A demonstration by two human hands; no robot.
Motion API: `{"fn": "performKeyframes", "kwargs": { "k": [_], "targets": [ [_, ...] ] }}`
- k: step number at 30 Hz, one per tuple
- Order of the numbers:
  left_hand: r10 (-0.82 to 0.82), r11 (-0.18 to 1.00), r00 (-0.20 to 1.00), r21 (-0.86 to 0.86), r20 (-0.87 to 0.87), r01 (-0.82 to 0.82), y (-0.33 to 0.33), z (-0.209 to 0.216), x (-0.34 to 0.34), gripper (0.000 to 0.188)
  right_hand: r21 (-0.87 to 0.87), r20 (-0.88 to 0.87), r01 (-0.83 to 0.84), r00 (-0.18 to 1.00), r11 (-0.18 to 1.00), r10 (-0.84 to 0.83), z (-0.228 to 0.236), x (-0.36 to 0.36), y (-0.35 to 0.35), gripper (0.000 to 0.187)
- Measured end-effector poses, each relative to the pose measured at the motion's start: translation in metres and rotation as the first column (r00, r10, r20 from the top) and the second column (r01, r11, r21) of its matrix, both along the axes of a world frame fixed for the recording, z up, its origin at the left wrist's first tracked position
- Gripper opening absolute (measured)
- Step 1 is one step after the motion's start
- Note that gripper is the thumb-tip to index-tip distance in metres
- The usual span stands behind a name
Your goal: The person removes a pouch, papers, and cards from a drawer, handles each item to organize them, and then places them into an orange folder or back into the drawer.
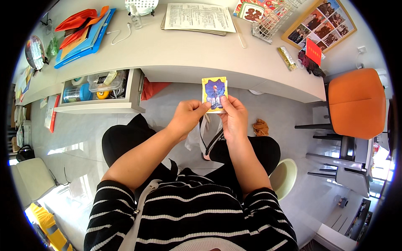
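Both my hands hold a small picture card upright in front of the desk's front edge, above my lap. It has a yellow ornate border and a blue-purple picture with a small figure. My left hand pinches its lower left corner, thumb on the front. On the lower right, my right hand grips it the same way, thumb over the face. A pale edge shows under the card's bottom; whether more cards lie behind it I cannot tell. The fingers behind the card are partly hidden.
An open drawer with a plastic box and tape juts out at left. On the desk lie blue folders, a paper stack, a wire basket and a photo frame. An orange chair stands right, a bin beside my leg.
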State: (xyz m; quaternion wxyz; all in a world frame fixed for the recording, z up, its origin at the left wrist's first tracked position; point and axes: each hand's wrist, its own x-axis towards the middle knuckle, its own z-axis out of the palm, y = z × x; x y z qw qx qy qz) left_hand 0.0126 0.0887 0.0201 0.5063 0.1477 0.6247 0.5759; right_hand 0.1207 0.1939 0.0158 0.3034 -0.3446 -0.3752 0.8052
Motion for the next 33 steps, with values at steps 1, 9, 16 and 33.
{"fn": "performKeyframes", "kwargs": {
  "k": [1,9,16,33],
  "targets": [
    [0.000,1.000,1.000,-0.019,-0.012,-0.001,-0.001,0.000,-0.002,0.030,-0.005,0.001,-0.005,1.000,1.000,0.005,0.000,-0.002,0.000,0.023],
    [0.087,0.996,0.996,-0.024,0.029,-0.086,0.000,0.002,-0.004,0.036,-0.005,0.043,0.007,0.999,1.000,-0.007,-0.008,-0.008,0.003,0.024],
    [0.137,0.991,0.990,0.008,0.018,-0.137,0.001,-0.015,-0.005,0.035,0.068,0.064,0.077,0.995,0.995,-0.082,-0.016,-0.001,0.011,0.025],
    [0.179,0.974,0.984,0.138,0.013,-0.179,0.001,0.001,-0.006,0.037,0.958,-0.072,-0.067,0.884,-0.279,-0.461,-0.004,0.004,0.014,0.030]
  ]
}}
